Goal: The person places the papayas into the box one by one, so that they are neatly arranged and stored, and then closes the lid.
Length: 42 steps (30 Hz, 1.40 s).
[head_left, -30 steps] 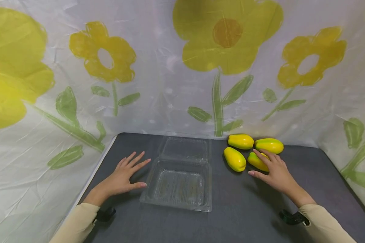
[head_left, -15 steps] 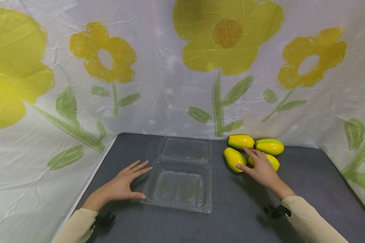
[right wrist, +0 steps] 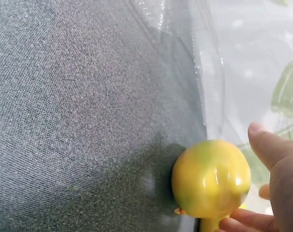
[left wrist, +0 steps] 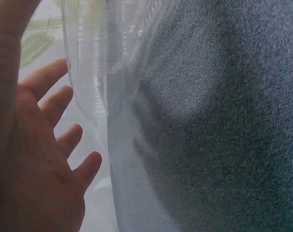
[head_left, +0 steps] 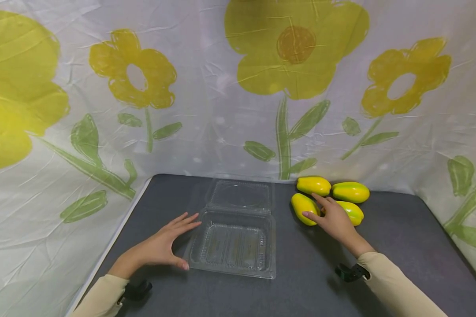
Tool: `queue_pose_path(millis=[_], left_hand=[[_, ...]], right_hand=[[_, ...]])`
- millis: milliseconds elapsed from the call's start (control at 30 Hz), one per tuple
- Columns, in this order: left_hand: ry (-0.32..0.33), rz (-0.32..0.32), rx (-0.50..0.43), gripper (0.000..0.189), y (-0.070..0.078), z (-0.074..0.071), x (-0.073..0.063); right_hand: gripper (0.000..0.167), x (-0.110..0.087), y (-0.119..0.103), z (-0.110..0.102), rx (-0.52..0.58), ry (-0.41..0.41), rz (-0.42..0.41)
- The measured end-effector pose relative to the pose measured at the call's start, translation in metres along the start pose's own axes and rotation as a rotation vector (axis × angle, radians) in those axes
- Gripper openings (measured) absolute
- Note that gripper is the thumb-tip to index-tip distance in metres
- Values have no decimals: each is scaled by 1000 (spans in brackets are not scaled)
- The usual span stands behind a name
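In the head view, a clear plastic clamshell container (head_left: 232, 246) lies with its lid (head_left: 241, 196) folded back. My left hand (head_left: 156, 248) is beside its left rim, fingers spread and straight, thumb by the near left corner. The left wrist view has those fingertips (left wrist: 64, 96) right at the clear wall. My right hand (head_left: 337, 222) hovers over the yellow-green papayas, thumb and index finger spread above the front left papaya (head_left: 304, 209). In the right wrist view, the thumb (right wrist: 267, 145) stands apart from a papaya (right wrist: 212, 179), with other fingers low beside it. The hand partly covers the front right papaya (head_left: 352, 212).
Two more papayas lie behind, the back left one (head_left: 314, 186) and the back right one (head_left: 351, 192). A dark grey table (head_left: 301, 286) bears everything. A white curtain (head_left: 206, 110) printed with yellow flowers hangs along the table's back and sides.
My right hand has moved left from the front right papaya to over the front left one. My left hand has shifted slightly toward the container, its thumb lowering to the near corner.
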State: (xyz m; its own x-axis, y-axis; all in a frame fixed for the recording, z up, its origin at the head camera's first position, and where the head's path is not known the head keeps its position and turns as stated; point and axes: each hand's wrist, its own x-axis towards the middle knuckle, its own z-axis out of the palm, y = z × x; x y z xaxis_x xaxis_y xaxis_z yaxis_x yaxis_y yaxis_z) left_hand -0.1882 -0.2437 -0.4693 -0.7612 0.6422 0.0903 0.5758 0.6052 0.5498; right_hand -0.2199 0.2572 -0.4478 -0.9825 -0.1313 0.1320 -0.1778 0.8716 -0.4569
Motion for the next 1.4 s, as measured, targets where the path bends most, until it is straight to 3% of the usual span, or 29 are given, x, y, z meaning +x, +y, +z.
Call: queue_pose_path(millis=[633, 1200, 1400], left_hand=[[28, -61, 2, 117, 6, 9, 2], [81, -53, 2, 114, 7, 13, 5], [63, -73, -3, 112, 8, 14, 3]], right_hand=[[76, 4, 3, 11, -60, -2, -10], [70, 1, -1, 13, -74, 21, -17], [70, -2, -5, 12, -80, 29, -11]])
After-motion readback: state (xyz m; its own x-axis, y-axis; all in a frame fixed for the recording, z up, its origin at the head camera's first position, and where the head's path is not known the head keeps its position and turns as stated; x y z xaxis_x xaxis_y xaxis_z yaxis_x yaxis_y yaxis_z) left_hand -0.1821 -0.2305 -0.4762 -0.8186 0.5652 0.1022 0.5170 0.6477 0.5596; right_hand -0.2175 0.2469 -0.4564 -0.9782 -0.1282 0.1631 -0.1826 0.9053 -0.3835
